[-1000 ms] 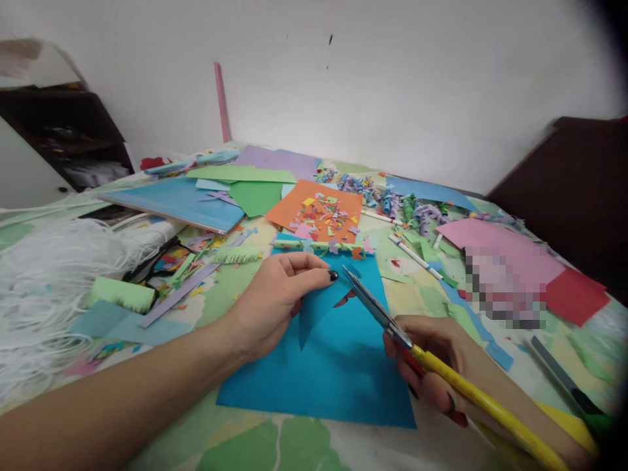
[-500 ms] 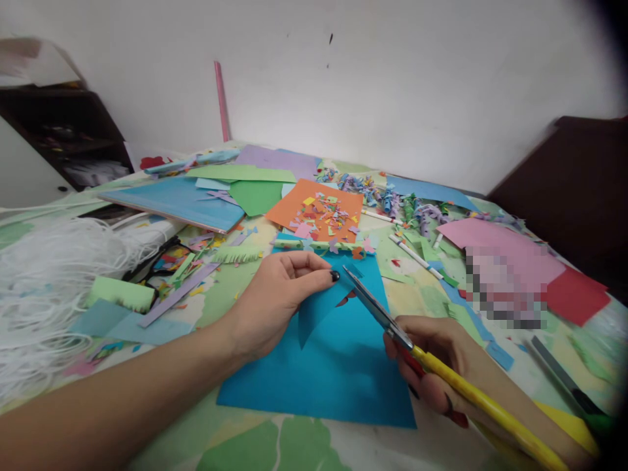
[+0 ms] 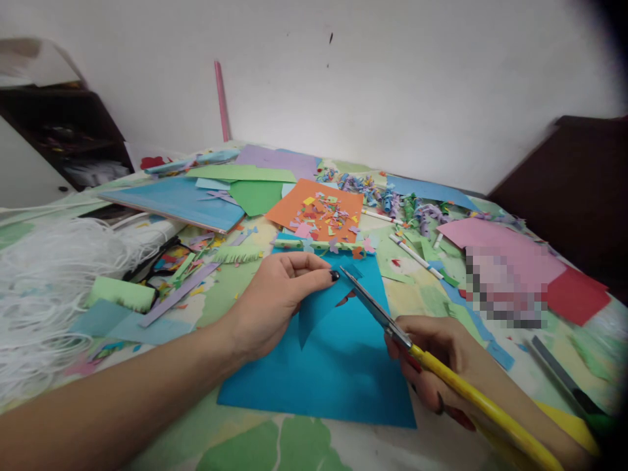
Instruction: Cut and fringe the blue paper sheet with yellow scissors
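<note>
My left hand pinches a small piece of blue paper between thumb and fingers. My right hand is wrapped round the handles of a pair of scissors with yellow on the handle. The blades reach up and left across the held piece, their tips close to my left thumb. Below both hands a larger blue sheet lies flat. Just beyond it rests a green paper roll with small colored cutouts along it.
An orange sheet bears many paper scraps. White cord is heaped at the left, near a blue folder. To the right are markers, pink paper, red paper and another blade.
The scissor tips have shifted slightly left over the blue piece, and the fingers of my right hand have drawn closer together on the handles. My left hand stays in place.
</note>
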`<state>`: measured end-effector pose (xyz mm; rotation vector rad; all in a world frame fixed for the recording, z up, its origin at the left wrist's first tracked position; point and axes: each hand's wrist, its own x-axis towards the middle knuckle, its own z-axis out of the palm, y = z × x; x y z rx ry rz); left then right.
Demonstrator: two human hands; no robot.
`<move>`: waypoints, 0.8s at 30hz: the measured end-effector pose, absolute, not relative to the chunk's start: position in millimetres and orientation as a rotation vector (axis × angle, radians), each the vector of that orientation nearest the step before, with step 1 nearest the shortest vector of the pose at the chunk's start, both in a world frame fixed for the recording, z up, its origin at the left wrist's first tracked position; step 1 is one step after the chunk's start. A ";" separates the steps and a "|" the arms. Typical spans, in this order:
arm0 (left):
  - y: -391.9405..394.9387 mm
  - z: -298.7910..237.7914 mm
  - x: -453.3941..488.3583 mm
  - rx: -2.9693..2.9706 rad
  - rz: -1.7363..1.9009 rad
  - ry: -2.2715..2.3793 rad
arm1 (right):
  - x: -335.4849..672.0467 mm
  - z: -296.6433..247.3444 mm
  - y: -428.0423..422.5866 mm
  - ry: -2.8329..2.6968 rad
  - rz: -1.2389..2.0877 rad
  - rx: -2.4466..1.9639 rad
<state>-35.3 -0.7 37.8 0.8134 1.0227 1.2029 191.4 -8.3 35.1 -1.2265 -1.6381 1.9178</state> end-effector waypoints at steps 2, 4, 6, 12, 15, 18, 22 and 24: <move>-0.8 37.7 -35.2 0.807 1.203 1.024 | 191.6 35.2 -8.7 -1.651 1.908 -1.235; -0.7 37.3 -35.1 0.799 1.204 1.030 | 191.1 36.0 -9.1 -1.656 1.887 -1.254; -0.5 36.9 -34.9 0.797 1.208 1.033 | 190.1 37.3 -9.5 -1.670 1.858 -1.278; 0.3 35.9 -35.4 0.803 1.194 1.049 | 189.2 39.7 -9.4 -1.704 1.815 -1.324; 0.5 35.8 -35.7 0.802 1.189 1.051 | 191.0 38.6 -9.1 -1.700 1.828 -1.321; 0.2 36.3 -35.3 0.801 1.189 1.059 | 191.4 37.7 -9.3 -1.711 1.818 -1.326; -0.6 36.4 -34.5 0.797 1.191 1.045 | 189.4 38.4 -9.6 -1.738 1.789 -1.325; -0.8 36.1 -34.5 0.796 1.194 1.040 | 188.9 38.8 -9.6 -1.726 1.813 -1.308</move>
